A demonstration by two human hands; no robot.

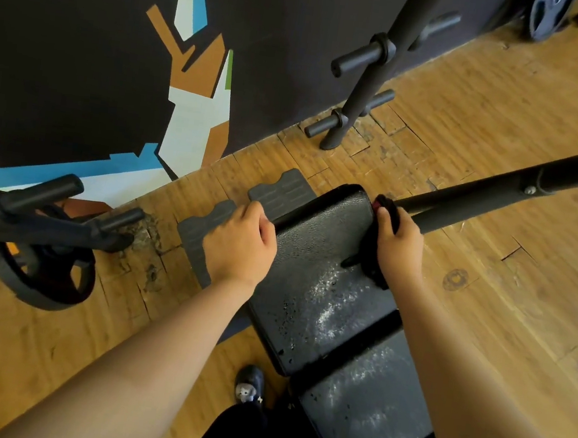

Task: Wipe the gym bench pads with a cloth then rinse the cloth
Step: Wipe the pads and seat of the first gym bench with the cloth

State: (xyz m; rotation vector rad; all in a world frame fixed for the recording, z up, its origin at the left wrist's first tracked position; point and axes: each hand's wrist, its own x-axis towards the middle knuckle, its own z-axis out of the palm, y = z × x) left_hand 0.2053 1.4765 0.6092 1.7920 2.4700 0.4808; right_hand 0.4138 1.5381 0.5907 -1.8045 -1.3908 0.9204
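Observation:
A black padded gym bench runs from the bottom right up to the middle. Its upper pad (315,255) is wet and shiny, with droplets. A second pad (364,387) lies below it. My right hand (400,242) grips a dark cloth (371,263) with a red edge, pressed on the upper pad's right side near the top corner. My left hand (240,245) has curled fingers gripping the pad's left edge.
A black frame bar (497,187) slants off to the right from the bench top. Grey rubber foot plates (280,190) lie on the wooden floor. A weight plate (41,271) on a rack stands left, a plate-storage post (373,72) behind. My shoe (250,384) is beside the bench.

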